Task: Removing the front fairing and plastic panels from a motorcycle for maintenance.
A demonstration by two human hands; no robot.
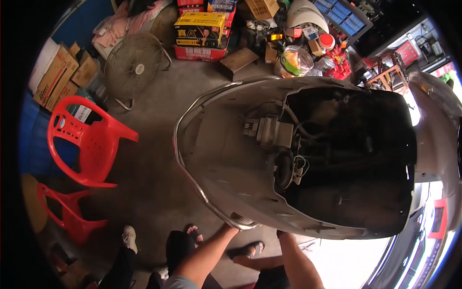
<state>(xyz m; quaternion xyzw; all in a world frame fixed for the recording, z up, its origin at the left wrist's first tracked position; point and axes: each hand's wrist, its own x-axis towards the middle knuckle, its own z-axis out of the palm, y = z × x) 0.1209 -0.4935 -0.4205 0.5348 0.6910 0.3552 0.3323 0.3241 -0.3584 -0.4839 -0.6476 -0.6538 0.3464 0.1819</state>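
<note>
A large grey-brown vehicle body shell point(207, 139) with a chrome trim strip point(179, 154) round its rounded left end fills the middle. It has a wide dark opening point(356, 183) on its right. Inside sit a boxy grey unit point(276, 132) and a round black part point(284, 170) with thin wires. My left hand point(234, 228) meets the shell's near edge beside a small lamp-like piece point(243, 220) under the trim. Farther right, my right hand point(283, 234) reaches beneath the same edge. The shell hides the fingers of both hands.
Two red plastic chairs point(98, 147) stand at the left, near a floor fan point(132, 67). Boxes point(199, 31), a wooden stool point(239, 62) and a tub point(293, 61) line the back. Another curved panel point(438, 125) is at the right. A shoe point(129, 238) and sandalled feet point(248, 250) show below.
</note>
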